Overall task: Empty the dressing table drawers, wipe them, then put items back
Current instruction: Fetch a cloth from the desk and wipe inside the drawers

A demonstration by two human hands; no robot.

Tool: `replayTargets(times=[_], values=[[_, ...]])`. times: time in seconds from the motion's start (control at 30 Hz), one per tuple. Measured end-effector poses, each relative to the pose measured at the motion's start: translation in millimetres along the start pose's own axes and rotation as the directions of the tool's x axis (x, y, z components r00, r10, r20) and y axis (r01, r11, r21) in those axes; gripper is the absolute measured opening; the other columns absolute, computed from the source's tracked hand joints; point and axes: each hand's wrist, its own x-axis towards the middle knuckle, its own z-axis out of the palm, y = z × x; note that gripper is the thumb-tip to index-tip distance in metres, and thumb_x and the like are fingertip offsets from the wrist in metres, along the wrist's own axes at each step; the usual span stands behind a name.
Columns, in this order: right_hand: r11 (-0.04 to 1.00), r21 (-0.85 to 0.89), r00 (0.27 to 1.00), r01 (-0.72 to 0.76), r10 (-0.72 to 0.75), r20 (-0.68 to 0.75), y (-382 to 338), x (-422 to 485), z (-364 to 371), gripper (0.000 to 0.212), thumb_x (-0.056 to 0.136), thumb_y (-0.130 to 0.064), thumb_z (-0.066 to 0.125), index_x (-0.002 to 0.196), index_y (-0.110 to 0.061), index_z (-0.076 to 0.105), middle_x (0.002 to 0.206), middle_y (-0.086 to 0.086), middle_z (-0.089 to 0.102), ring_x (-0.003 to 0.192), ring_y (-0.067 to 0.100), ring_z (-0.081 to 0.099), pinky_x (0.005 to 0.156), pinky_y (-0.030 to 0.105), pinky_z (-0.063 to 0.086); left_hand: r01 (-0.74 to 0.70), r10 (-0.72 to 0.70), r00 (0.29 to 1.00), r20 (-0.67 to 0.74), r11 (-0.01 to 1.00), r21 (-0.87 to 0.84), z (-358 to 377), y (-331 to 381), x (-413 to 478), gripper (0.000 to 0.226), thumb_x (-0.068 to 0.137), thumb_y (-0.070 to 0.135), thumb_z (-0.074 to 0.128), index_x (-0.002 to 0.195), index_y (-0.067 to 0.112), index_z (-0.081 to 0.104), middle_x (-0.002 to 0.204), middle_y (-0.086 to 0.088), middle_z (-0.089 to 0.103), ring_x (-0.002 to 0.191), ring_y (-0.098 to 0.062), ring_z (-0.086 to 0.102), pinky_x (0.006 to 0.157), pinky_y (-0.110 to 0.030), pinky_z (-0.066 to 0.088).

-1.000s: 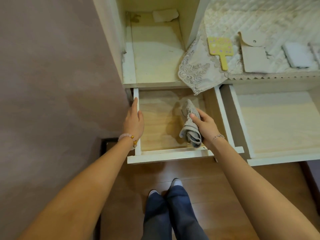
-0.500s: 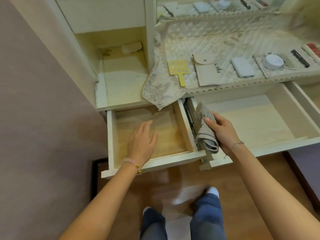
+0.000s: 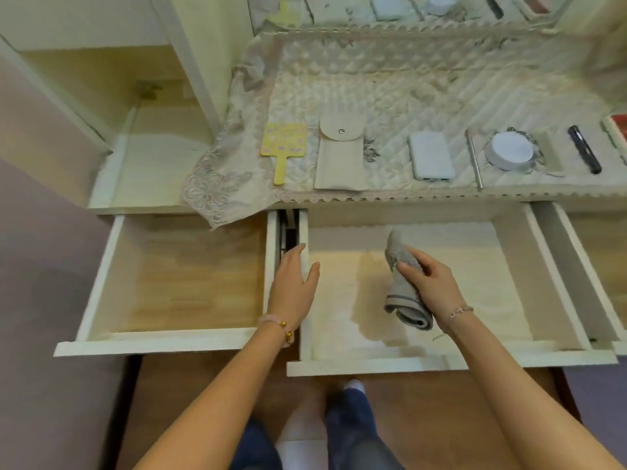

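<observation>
Two pulled-out drawers of the cream dressing table show no items inside: the left drawer [image 3: 101, 276] and the wider middle drawer [image 3: 559, 286]. My right hand [image 3: 431, 286] grips a folded grey cloth [image 3: 403, 293] over the floor of the middle drawer. My left hand [image 3: 293, 286] lies with straight fingers on that drawer's left wall, above the gap between the two drawers. A third drawer [image 3: 576, 239] shows partly at the right edge.
On the quilted table cover [image 3: 390, 96] lie a yellow hand mirror [image 3: 283, 147], a beige pouch [image 3: 337, 157], a white power bank [image 3: 431, 156], a round white jar [image 3: 509, 154] and a black pen [image 3: 583, 149]. An open shelf [image 3: 149, 164] sits at left. My feet stand on the wooden floor [image 3: 424, 418] below.
My right hand carried the cloth from the left drawer across into the middle drawer. My left hand left the left drawer and moved onto the middle drawer's left wall. My view swung right.
</observation>
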Motion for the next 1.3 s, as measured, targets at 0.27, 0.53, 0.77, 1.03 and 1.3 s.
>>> replayTargets(times=[0.27, 0.53, 0.77, 1.03, 1.3], values=[[0.991, -0.123, 0.995, 0.05, -0.039, 0.09, 30, 36, -17, 0.037, 0.09, -0.008, 0.055, 0.127, -0.013, 0.056, 0.126, -0.003, 0.057, 0.111, 0.011, 0.055, 0.081, 0.007, 0.045, 0.281, -0.308, 0.948, -0.08, 0.928, -0.243, 34, 5, 38, 0.059, 0.099, 0.033, 0.041, 0.15, 0.016, 0.015, 0.155, -0.001, 0.02, 0.142, -0.018, 0.019, 0.112, -0.031, 0.02], [0.951, -0.279, 0.988, 0.136, -0.11, 0.106, 47, 66, -12, 0.039, 0.092, -0.012, 0.053, 0.13, -0.016, 0.052, 0.125, -0.004, 0.057, 0.114, 0.009, 0.051, 0.087, 0.008, 0.037, 0.287, -0.323, 0.938, -0.125, 0.927, -0.242, 41, -3, 38, 0.044, 0.103, 0.031, 0.026, 0.144, 0.017, 0.032, 0.144, -0.003, 0.041, 0.133, -0.017, 0.036, 0.09, -0.011, 0.022], [0.845, -0.44, 0.952, 0.304, -0.253, 0.171, 42, 94, 28, 0.04, 0.091, -0.009, 0.053, 0.131, -0.009, 0.05, 0.134, 0.007, 0.052, 0.124, 0.019, 0.047, 0.095, 0.013, 0.028, 0.261, -0.291, 0.943, -0.16, 0.947, -0.187, 46, -13, 39, 0.044, 0.103, 0.032, 0.027, 0.143, 0.017, 0.035, 0.142, -0.003, 0.044, 0.132, -0.018, 0.038, 0.095, -0.017, 0.025], [0.613, -0.601, 0.857, 0.514, -0.327, 0.399, 50, 112, 125, 0.043, 0.092, -0.013, 0.049, 0.135, -0.01, 0.045, 0.139, 0.01, 0.046, 0.134, 0.031, 0.034, 0.11, 0.038, 0.029, 0.241, -0.268, 0.946, -0.184, 0.958, -0.156, 49, -26, 41, 0.045, 0.101, 0.036, 0.027, 0.139, 0.017, 0.041, 0.129, -0.011, 0.055, 0.118, -0.027, 0.051, 0.1, -0.043, 0.041], [0.367, -0.786, 0.867, 0.498, -0.217, 0.448, 69, 115, 140, 0.047, 0.098, -0.025, 0.034, 0.144, -0.015, 0.027, 0.151, 0.004, 0.027, 0.143, 0.025, 0.012, 0.112, 0.044, 0.018, 0.212, -0.236, 0.95, -0.204, 0.968, -0.132, 50, -24, 41, 0.041, 0.102, 0.033, 0.027, 0.132, 0.015, 0.047, 0.117, -0.016, 0.06, 0.108, -0.031, 0.055, 0.091, -0.04, 0.045]])
